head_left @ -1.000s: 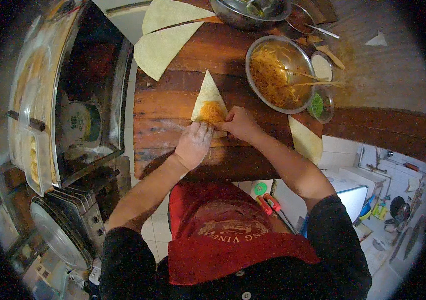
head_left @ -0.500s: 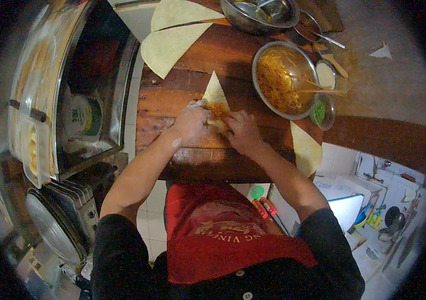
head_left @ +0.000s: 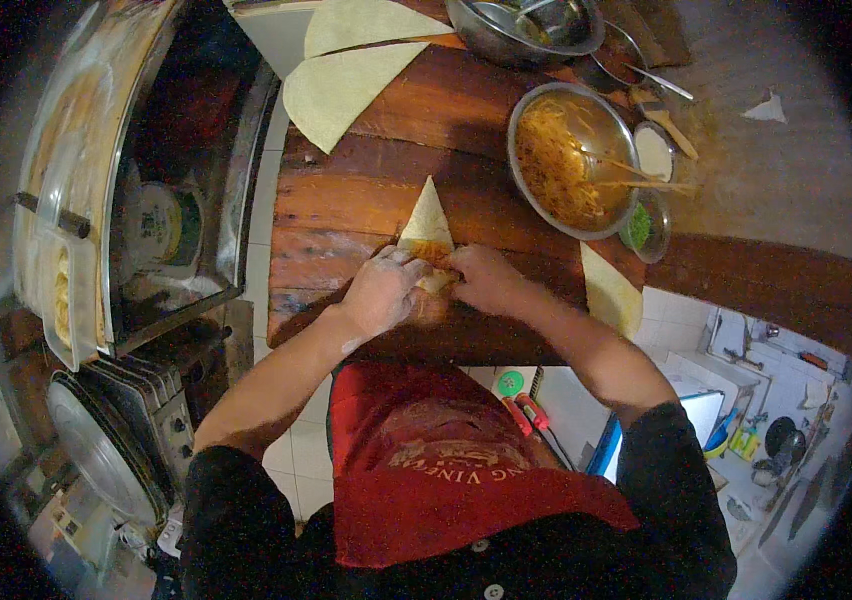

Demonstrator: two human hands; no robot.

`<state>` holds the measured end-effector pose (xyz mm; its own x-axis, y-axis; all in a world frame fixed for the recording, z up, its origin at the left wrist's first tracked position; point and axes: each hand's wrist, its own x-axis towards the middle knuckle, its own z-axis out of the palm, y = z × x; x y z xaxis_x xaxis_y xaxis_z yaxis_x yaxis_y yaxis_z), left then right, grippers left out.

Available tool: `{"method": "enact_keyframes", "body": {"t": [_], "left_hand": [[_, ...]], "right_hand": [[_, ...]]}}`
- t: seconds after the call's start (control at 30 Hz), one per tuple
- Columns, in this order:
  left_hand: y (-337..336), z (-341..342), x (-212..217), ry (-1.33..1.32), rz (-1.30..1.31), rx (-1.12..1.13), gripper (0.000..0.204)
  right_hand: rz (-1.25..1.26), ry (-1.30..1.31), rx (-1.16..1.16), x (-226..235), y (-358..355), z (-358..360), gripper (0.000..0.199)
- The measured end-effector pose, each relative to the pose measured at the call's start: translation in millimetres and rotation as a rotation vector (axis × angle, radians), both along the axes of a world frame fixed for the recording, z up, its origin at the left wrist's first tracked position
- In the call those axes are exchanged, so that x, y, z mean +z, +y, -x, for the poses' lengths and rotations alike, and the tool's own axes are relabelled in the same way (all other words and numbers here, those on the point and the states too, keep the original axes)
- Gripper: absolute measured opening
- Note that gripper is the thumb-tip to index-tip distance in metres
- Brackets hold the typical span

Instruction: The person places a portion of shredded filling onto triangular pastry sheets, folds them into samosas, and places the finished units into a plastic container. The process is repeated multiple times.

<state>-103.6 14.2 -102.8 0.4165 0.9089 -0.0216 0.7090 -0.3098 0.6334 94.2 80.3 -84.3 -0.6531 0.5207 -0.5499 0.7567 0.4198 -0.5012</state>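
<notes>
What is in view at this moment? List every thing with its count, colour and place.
Filled wrapper: one, pale yellow triangle with orange filling at its near end, mid table, under both hands.
Wrapper sheets: two, pale yellow, far left of the table.
Wrapper piece: one, pale yellow, at the near right table edge.
Filling bowl: one, metal, holding orange shredded filling and wooden sticks, right of centre.
Small dishes: two, one with white contents, one with green, beside the filling bowl.
Metal bowl: one, silver, far edge.
Table: one, dark red-brown wooden planks.
Apron: one, red, on the person.
Left hand: on the wrapper's near end.
Right hand: on the wrapper's near end, beside the left.
</notes>
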Motion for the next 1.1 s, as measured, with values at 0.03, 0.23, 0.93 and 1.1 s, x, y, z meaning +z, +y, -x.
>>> {"method": "enact_keyframes", "body": {"t": [0.03,0.23,0.93,1.1], "left_hand": [[-0.6,1.5,-7.4,0.012,0.014,0.007,0.033],[25.3,15.6,-7.9,-0.131,0.188,0.056,0.029],[47.8,13.1,-10.2,-0.058,-0.133,-0.081,0.037],[79.9,22.9,-1.8,-0.184,0.362,-0.013,0.042]], "right_hand": [[-0.107,-0.028,0.006,-1.6,-14.3,-0.3,0.033],[-0.852,0.314,0.104,-12.2,-43.1,-19.8,0.042],[-0.425,0.44,0.034,1.4,18.8,-16.5,0.043],[-0.685,0.525,0.124,-14.4,11.1,-14.5,0.044]]}}
